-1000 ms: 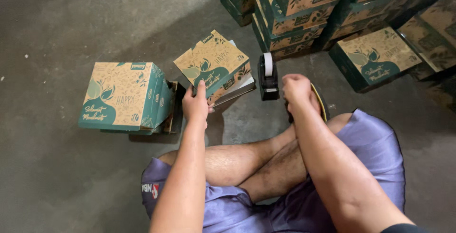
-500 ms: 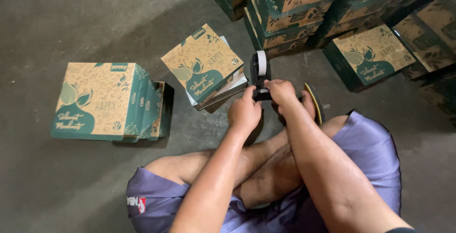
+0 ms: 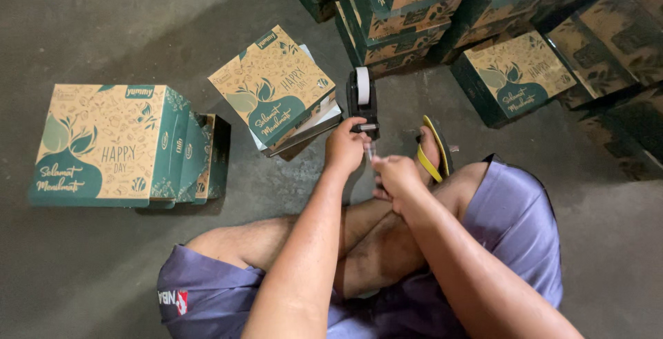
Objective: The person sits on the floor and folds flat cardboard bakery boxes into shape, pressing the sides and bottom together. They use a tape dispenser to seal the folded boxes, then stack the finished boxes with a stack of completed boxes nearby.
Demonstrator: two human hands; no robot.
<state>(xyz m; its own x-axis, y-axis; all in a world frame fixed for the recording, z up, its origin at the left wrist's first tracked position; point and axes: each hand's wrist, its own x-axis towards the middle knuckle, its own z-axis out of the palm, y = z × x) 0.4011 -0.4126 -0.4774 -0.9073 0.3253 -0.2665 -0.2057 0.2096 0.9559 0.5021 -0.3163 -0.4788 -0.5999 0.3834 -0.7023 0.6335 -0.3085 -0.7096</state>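
Centre frame: black tape dispenser [image 3: 362, 104] on the concrete floor [image 3: 103, 21], steadied at its near end by left hand [image 3: 345, 150]; right hand [image 3: 395, 173] just beside, pinching a short clear tape strip [image 3: 371, 150], apparently not yet applied anywhere. Centre left: pile of flat green-and-tan cartons [image 3: 276, 94], seemingly unsealed. Far left: assembled boxes [image 3: 103, 146]. Upper right: stacked finished boxes [image 3: 428, 14].

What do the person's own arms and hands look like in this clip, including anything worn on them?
Both arms are bare from the hands to the edge of the picture: no sleeves, gloves, watch or bands show. The left hand and right hand wear no rings that can be made out. Below them show purple-blue shorts with a small red and white patch, and a yellow-strapped sandal.
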